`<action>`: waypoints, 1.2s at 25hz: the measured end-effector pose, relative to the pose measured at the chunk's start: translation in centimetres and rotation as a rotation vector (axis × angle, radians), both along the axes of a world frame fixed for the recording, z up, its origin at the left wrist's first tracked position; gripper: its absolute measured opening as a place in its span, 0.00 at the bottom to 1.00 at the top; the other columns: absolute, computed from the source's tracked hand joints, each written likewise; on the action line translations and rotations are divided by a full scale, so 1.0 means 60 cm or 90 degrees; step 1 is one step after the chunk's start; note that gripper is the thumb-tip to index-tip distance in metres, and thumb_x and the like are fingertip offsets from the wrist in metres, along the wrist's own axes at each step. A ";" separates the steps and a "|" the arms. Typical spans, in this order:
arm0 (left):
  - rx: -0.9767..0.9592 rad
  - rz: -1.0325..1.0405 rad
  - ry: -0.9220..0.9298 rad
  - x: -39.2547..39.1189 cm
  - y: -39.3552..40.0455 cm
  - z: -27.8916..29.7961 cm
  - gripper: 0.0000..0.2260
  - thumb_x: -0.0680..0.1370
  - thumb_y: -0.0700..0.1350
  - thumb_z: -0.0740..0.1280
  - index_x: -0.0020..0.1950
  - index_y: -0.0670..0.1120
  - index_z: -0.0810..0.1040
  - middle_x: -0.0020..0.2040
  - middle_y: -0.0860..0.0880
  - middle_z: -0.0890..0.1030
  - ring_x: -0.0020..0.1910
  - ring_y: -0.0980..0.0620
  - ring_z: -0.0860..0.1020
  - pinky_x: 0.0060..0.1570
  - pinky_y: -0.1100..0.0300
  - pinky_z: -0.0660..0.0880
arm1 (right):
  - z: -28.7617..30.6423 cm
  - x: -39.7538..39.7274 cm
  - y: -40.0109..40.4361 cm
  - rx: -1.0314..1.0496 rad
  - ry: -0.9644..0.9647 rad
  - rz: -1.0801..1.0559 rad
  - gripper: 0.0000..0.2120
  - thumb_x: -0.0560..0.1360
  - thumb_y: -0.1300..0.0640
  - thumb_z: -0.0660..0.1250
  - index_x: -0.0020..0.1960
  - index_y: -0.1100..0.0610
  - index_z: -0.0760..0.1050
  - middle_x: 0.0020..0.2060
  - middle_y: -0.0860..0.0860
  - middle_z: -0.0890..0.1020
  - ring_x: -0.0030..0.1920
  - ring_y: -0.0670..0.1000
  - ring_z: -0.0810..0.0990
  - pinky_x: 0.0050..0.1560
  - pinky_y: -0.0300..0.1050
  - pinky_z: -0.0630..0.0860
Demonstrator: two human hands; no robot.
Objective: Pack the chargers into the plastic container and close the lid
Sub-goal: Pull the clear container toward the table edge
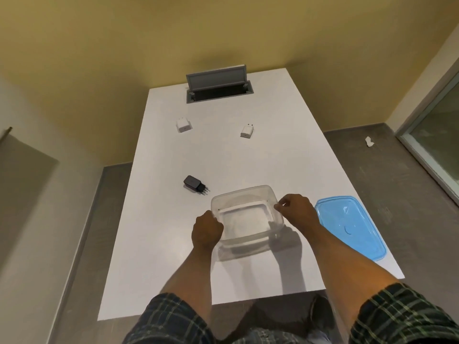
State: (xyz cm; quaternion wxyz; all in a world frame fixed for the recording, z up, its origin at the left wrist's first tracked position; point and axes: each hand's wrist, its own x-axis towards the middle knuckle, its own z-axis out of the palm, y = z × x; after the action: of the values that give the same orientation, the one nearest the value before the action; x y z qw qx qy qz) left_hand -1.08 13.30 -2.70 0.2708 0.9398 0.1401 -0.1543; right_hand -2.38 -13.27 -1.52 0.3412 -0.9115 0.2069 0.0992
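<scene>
Both our left hand (207, 228) and right hand (295, 207) grip the empty plastic container (246, 214) by its side walls, steadying it for loading three chargers.

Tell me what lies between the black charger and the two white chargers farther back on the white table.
Nothing: in the head view, only bare white table separates the black charger from the left white charger and right white charger.

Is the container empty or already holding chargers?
Empty: the container shows only its clear bottom; all three chargers lie on the table.
</scene>
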 end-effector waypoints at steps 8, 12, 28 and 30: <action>0.007 -0.055 0.029 -0.021 0.017 -0.015 0.07 0.77 0.42 0.59 0.52 0.44 0.75 0.54 0.43 0.81 0.48 0.42 0.79 0.44 0.58 0.72 | -0.021 -0.017 0.013 -0.086 0.078 0.036 0.12 0.72 0.50 0.68 0.55 0.47 0.81 0.48 0.48 0.85 0.49 0.53 0.83 0.51 0.46 0.77; 0.009 -0.089 0.034 -0.031 0.016 -0.022 0.11 0.78 0.44 0.60 0.57 0.45 0.76 0.54 0.43 0.80 0.52 0.41 0.80 0.44 0.57 0.71 | -0.022 -0.024 0.012 -0.129 0.099 0.050 0.11 0.70 0.53 0.66 0.51 0.48 0.81 0.42 0.47 0.84 0.44 0.53 0.83 0.43 0.44 0.73; 0.047 -0.146 0.069 -0.034 0.018 -0.033 0.12 0.77 0.45 0.61 0.57 0.43 0.78 0.57 0.44 0.81 0.56 0.42 0.80 0.51 0.56 0.75 | -0.018 -0.031 0.017 -0.204 0.127 0.075 0.09 0.63 0.59 0.65 0.42 0.53 0.79 0.33 0.47 0.80 0.35 0.53 0.79 0.33 0.39 0.66; 0.048 -0.146 0.070 -0.034 0.018 -0.037 0.11 0.77 0.46 0.61 0.56 0.43 0.78 0.57 0.44 0.81 0.57 0.43 0.79 0.49 0.56 0.74 | -0.016 -0.029 0.020 -0.211 0.134 0.078 0.09 0.63 0.59 0.65 0.42 0.54 0.78 0.33 0.48 0.80 0.34 0.53 0.78 0.32 0.39 0.65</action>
State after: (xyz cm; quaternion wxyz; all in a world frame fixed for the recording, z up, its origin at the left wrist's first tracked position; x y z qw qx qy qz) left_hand -3.14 14.36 -4.91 0.2076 0.9493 0.0521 -0.2301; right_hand -4.12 -12.07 -2.48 0.1563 -0.9508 0.1991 0.1789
